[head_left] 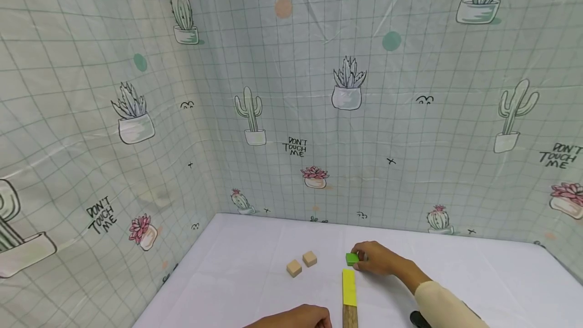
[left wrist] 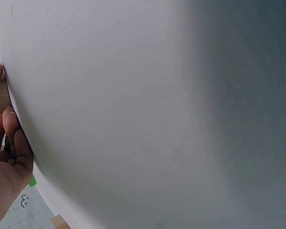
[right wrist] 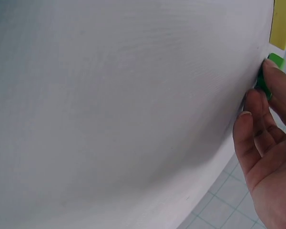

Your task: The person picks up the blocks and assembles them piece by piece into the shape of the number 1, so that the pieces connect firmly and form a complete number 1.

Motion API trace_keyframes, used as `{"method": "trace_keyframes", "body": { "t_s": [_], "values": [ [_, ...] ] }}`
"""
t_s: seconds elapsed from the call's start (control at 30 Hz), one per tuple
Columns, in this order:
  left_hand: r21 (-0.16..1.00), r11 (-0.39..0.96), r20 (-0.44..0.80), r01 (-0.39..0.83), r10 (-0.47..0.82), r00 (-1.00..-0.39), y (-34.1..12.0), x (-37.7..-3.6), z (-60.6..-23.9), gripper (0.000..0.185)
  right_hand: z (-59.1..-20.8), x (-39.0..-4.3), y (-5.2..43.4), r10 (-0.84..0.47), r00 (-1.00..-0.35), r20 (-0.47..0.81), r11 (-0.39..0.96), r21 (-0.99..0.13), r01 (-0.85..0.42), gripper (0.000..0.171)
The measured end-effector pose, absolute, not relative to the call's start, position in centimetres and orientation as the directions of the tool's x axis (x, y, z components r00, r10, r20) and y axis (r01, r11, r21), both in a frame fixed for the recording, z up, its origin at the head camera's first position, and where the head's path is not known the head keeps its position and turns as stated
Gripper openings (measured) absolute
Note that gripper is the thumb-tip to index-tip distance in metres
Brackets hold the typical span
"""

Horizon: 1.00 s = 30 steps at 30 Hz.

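On the white table (head_left: pixel 478 272), my right hand (head_left: pixel 358 261) pinches a small green block (head_left: pixel 350 259) that sits on the tabletop. The right wrist view shows its thumb and fingertips (right wrist: pixel 251 98) on the green block (right wrist: pixel 275 60), just past the yellow end (right wrist: pixel 282 21) of a long plank. That plank (head_left: pixel 349 287) is yellow at the far end and bare wood near me. My left hand (head_left: pixel 325 319) lies at the bottom edge, its fingers (left wrist: pixel 10 121) touching the wooden end (left wrist: pixel 0 90). Two plain wooden cubes (head_left: pixel 294 268) (head_left: pixel 309 258) sit left of the plank.
Plastic sheeting printed with cactus pots walls the table at the back (head_left: pixel 346 130) and on the left (head_left: pixel 105 176). The table's left edge (head_left: pixel 182 272) runs diagonally toward me. A dark object (head_left: pixel 418 319) shows by my right sleeve.
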<state>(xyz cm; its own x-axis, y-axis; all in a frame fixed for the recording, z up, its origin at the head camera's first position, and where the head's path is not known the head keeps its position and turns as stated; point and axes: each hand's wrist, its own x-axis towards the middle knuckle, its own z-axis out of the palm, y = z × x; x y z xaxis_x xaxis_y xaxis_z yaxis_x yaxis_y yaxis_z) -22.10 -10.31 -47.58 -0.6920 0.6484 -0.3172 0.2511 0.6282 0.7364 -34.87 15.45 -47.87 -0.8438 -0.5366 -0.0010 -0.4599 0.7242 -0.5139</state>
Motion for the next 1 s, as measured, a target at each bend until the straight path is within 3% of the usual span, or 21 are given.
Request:
{"method": "trace_keyframes", "body": {
  "t_s": [0.27, 0.53, 0.8, 1.0],
  "values": [
    [0.74, 0.622, -0.299, 0.255, 0.645, -0.703, -10.2, -22.3, -48.0, 0.006, -47.9, -34.9, 15.8, -0.563, -0.826, 0.024, 0.702, -0.513, -0.494, 0.028],
    [0.777, 0.587, -0.308, 0.229, 0.671, -0.675, -10.8, -25.3, -53.5, 0.007, -47.8, -34.5, 16.0, -0.581, -0.813, 0.027, 0.686, -0.522, -0.508, 0.027],
    [0.725, 0.639, -0.315, 0.256, 0.638, -0.702, -10.3, -22.8, -48.9, 0.005, -48.0, -34.5, 16.2, -0.604, -0.796, 0.04, 0.669, -0.517, -0.534, 0.028],
    [0.755, 0.605, -0.304, 0.254, 0.665, -0.682, -10.6, -24.1, -51.3, 0.006, -48.0, -34.5, 16.3, -0.604, -0.796, 0.038, 0.67, -0.517, -0.533, 0.029]
  ]
}}
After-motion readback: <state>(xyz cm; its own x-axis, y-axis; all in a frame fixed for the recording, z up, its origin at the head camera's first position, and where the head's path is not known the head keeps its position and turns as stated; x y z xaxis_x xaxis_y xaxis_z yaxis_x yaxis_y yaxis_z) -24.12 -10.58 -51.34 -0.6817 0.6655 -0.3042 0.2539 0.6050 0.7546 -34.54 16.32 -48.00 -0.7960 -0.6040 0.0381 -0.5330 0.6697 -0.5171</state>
